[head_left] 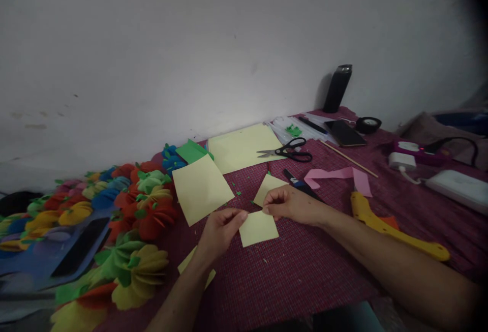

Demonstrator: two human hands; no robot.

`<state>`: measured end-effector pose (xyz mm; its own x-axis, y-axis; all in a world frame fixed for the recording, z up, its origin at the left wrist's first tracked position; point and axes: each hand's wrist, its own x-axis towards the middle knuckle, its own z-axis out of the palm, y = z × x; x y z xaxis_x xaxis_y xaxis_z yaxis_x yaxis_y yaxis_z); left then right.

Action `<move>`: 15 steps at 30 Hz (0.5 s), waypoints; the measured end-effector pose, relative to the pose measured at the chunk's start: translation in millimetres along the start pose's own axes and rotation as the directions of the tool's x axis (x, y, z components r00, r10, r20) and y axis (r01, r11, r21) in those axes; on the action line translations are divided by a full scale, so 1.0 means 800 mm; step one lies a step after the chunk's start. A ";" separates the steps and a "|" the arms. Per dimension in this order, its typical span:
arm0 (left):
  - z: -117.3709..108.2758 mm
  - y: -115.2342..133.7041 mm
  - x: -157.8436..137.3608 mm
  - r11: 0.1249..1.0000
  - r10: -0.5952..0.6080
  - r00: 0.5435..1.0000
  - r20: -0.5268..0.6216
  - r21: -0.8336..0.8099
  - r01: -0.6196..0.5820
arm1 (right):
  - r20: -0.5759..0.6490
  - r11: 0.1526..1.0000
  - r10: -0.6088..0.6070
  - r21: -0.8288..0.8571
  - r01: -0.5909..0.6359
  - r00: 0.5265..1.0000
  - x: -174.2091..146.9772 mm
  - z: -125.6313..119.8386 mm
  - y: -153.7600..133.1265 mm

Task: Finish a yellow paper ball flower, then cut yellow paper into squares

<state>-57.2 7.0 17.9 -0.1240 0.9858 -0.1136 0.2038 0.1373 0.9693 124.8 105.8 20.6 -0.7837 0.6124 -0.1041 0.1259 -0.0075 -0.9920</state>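
Note:
A small pale yellow paper square (259, 229) hangs between my two hands above the table. My left hand (223, 230) pinches its upper left corner between thumb and fingers. At its upper right corner, my right hand (287, 204) has thumb and forefinger closed on the edge. Behind my right hand lies another yellow paper piece (269, 187), partly covered. A larger yellow sheet (202, 188) rests beyond my left hand. Under my left wrist a further yellow piece (186, 262) shows only in part.
Paper pumpkins (141, 210) crowd the left side. Scissors (287, 151) lie on stacked yellow sheets (240, 145) at the back. To the right are a pink paper strip (335, 173), a yellow glue gun (392, 228), a phone (345, 132), a black bottle (337, 90) and a white charger (402, 161).

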 end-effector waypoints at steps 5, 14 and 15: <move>0.006 -0.004 -0.002 0.998 0.005 0.999 0.037 0.065 -0.007 | 0.016 0.983 -0.085 -0.161 0.086 0.996 0.002 0.004 0.007; 0.018 -0.010 -0.003 0.994 0.018 0.998 0.065 0.109 -0.025 | 0.047 0.988 -0.044 -0.146 0.050 0.998 0.003 0.016 0.020; 0.016 -0.010 -0.002 0.993 0.017 0.998 0.060 0.112 -0.024 | 0.043 0.988 -0.044 -0.146 0.050 0.998 0.002 0.014 0.018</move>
<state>-46.0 5.5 7.7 -0.0621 0.9920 -0.1098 0.3146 0.1239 0.9411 118.3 98.0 5.1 -0.8138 0.5777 -0.0636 0.1744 0.1383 -0.9749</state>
